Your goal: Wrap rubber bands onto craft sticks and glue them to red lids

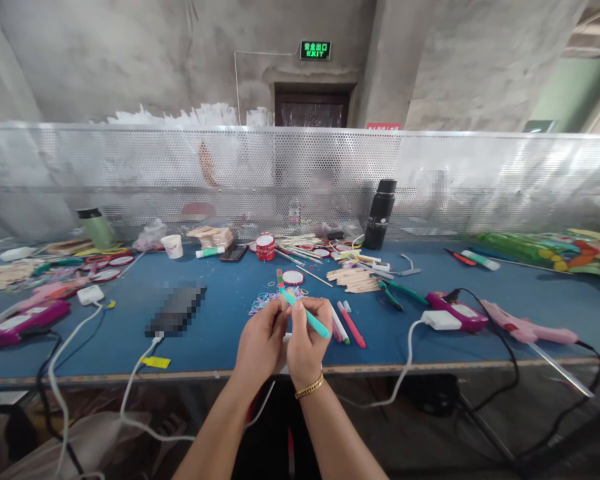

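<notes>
My right hand (306,341) is closed around a turquoise marker (316,323), its tip slanting up and left. In my left hand (261,339), the fingers pinch a slim wooden craft stick (280,279) that stands up, with red and green colour on its upper part. The marker's tip meets or nearly meets the stick; the fingers hide the exact contact. Behind the hands lies a loose heap of small coloured rubber bands (260,303), beside a round white disc with a red rim (293,277). Right of my right hand lie a pink marker (352,325) and a few other markers.
Bare craft sticks (355,279) and green-handled pliers (403,291) lie to the right, near a pink glue gun (525,325) and its cables. A phone (177,310) on a white cable lies left. A black bottle (380,215) stands before the perforated metal screen (320,157).
</notes>
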Motion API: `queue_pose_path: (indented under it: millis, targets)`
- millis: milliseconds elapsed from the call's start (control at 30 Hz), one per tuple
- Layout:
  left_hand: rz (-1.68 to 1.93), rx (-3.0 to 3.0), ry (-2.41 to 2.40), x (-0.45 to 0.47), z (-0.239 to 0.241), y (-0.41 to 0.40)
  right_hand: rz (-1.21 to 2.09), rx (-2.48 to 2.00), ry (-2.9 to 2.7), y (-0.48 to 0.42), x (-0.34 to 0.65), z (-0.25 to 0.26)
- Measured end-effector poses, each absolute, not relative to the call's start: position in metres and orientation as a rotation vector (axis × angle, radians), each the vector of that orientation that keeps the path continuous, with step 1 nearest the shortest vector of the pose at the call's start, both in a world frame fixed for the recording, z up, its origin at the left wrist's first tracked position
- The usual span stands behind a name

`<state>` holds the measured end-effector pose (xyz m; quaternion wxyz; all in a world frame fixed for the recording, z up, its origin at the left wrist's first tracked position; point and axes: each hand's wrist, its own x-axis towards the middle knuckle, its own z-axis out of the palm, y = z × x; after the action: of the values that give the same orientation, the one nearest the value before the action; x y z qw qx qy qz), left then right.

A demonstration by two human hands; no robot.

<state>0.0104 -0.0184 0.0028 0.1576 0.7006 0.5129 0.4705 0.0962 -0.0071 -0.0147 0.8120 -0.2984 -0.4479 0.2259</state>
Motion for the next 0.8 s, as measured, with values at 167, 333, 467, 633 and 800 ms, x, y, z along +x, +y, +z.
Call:
queue_pose_path:
  millis: [167,333,467,633,800]
  targets:
    - [1.331,1.996,1.48,0.0097,0.001,-0.0168,0.453,-0.667,-0.905,-0.007,0.0963,-0.0119]
    - [1.324,2.001,1.469,0.0096,0.0009,-0.0171,0.432,-0.665,-0.886,-0.0087,0.0971,-0.0092]
    - [1.335,1.981,1.468,0.0102,0.0023,-0.0186,0.45,-0.659,-0.927,-0.009,0.0968,-0.0091]
    - [1.326,1.974,1.476,0.0103,0.0035,-0.019,0.428,-0.688,-0.882,-0.0083,0.0969,-0.0095]
    - [1.328,1.979,1.47,0.0099,0.0029,-0.0184,0.448,-0.667,-0.908,-0.0078,0.0968,-0.0111]
